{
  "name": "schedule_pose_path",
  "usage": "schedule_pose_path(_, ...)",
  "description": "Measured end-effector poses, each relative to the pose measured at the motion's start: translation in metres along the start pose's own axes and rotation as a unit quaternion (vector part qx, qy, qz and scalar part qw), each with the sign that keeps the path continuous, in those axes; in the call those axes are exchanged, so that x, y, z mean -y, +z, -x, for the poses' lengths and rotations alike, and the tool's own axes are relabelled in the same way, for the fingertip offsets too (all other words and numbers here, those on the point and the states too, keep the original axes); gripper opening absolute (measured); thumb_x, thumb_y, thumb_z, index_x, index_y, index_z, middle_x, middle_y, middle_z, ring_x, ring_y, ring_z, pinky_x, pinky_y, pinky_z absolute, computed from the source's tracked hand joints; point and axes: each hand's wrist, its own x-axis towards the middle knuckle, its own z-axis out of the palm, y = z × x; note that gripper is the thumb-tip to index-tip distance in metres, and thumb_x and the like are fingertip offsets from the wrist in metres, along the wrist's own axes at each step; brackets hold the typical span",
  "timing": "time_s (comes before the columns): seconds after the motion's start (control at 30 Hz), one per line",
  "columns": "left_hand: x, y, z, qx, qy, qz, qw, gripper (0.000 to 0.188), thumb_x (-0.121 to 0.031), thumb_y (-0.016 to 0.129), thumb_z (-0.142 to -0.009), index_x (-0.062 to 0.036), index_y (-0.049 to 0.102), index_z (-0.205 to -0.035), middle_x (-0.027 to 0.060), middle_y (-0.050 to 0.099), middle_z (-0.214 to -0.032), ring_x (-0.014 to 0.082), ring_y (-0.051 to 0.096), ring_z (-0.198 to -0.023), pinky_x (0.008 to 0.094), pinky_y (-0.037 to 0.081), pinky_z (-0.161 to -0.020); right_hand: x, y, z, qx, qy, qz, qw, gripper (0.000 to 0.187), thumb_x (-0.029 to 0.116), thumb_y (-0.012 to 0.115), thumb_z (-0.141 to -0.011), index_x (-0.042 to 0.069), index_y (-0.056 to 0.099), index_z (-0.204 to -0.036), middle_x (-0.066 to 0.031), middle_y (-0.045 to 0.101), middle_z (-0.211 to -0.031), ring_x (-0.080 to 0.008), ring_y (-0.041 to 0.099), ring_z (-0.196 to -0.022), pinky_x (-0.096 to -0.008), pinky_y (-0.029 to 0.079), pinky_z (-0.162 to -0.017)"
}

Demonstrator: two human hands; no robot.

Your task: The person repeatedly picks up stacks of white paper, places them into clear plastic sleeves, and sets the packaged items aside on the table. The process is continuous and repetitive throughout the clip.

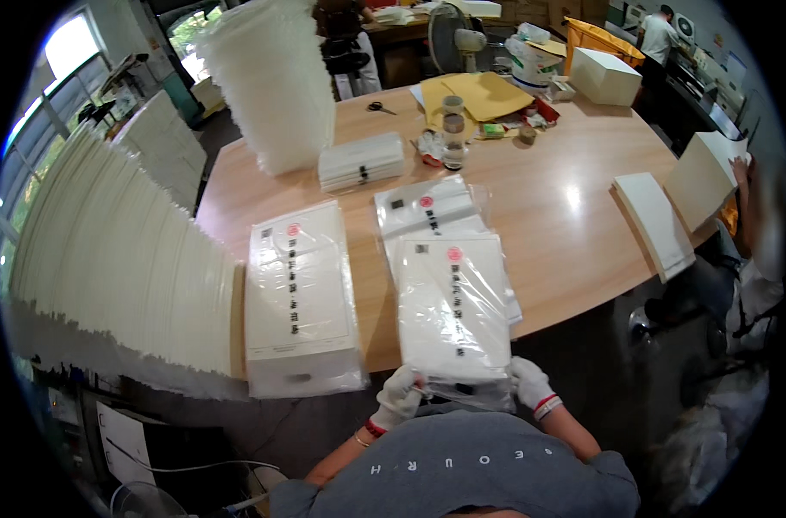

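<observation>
Pkg [453,306] — long axis fore-aft, logo [454,254] fwd

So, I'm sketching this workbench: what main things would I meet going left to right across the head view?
Big paper stack → long wrapped packet → gloved left hand → front wrapped packet → gloved right hand → flat white block.

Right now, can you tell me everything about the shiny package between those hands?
The shiny package is clear, plastic-looking wrap around something white and rectangular, with a dark square, red circle and column of writing. It overlaps a similar package, its near end past the table. The left hand and right hand touch its near corners.
</observation>
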Motion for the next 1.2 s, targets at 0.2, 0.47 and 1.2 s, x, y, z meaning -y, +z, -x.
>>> schedule_pose_path(0.2,-0.056,-0.077,-0.002,-0.270,0.156,-0.047,0.949,0.029,-0.024,0.044,-0.087,-0.0065,0.047,-0.065,0.0054,0.049,-0.068,0.0135,0.046,-0.058,0.0268,0.042,-0.056,0.032,0.181,-0.051,0.063,-0.068,0.087,0.992,0.031,0.018,0.054,-0.086,-0.003,0.052,-0.109,-0.0087,0.059,-0.099,-0.0137,0.055,-0.090,-0.0274,0.046,-0.076)
schedule_pose_path(0.47,0.108,-0.218,0.055,-0.556,-0.135,-0.001,0.820,0.010,-0.014,0.043,-0.084,-0.0091,0.043,-0.076,0.0020,0.043,-0.080,0.0138,0.042,-0.076,0.0308,0.040,-0.078,-0.066,0.281,-0.097,0.269,0.181,0.197,0.925,0.027,0.029,0.048,-0.091,0.002,0.051,-0.092,-0.0023,0.053,-0.067,-0.0110,0.054,-0.054,-0.0238,0.048,-0.051)
schedule_pose_path(1.2,0.226,-0.016,0.134,-0.077,-0.573,0.061,0.814,0.022,-0.017,0.049,-0.079,-0.0060,0.055,-0.097,0.0107,0.056,-0.090,0.0228,0.053,-0.079,0.0339,0.042,-0.071,0.126,-0.047,-0.055,-0.187,-0.039,0.183,0.964,0.028,0.028,0.046,-0.093,0.003,0.053,-0.103,-0.0068,0.057,-0.080,-0.0122,0.056,-0.061,-0.0276,0.051,-0.060)
